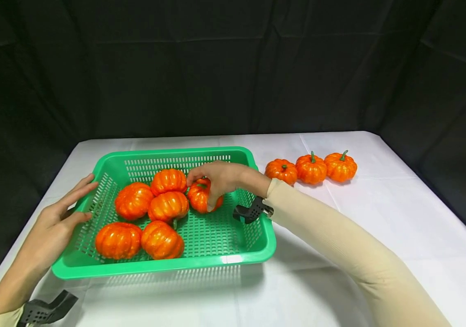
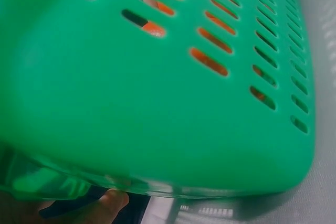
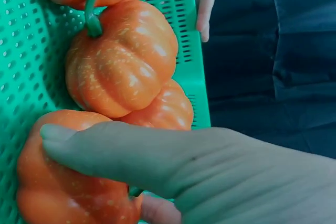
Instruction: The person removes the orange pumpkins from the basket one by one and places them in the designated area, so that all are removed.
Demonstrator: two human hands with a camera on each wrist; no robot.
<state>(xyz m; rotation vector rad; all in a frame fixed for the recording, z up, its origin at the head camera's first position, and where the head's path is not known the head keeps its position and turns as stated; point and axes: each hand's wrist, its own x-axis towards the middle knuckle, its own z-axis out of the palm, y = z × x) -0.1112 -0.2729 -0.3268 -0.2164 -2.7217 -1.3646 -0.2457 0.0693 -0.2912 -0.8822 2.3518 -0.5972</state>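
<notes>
Inside a green plastic basket [image 1: 216, 261], my right hand [image 1: 220, 177] holds a small orange pumpkin [image 1: 200, 198], its thumb on one side and fingers on the other. The right wrist view shows the thumb lying across this pumpkin [image 3: 68, 192]. Several other orange pumpkins [image 1: 169, 205] sit to its left in the basket. My left hand [image 1: 54, 222] rests at the basket's left rim with fingers and thumb extended over it. From the left wrist, the slotted basket wall [image 2: 131, 103] fills most of the view, and a fingertip [image 2: 113, 200] shows by the rim.
Three more orange pumpkins with green stems [image 1: 311, 168] stand in a row on the white-covered table [image 1: 380, 209], right of the basket. Black cloth [image 1: 233, 68] hangs behind the table and along its sides.
</notes>
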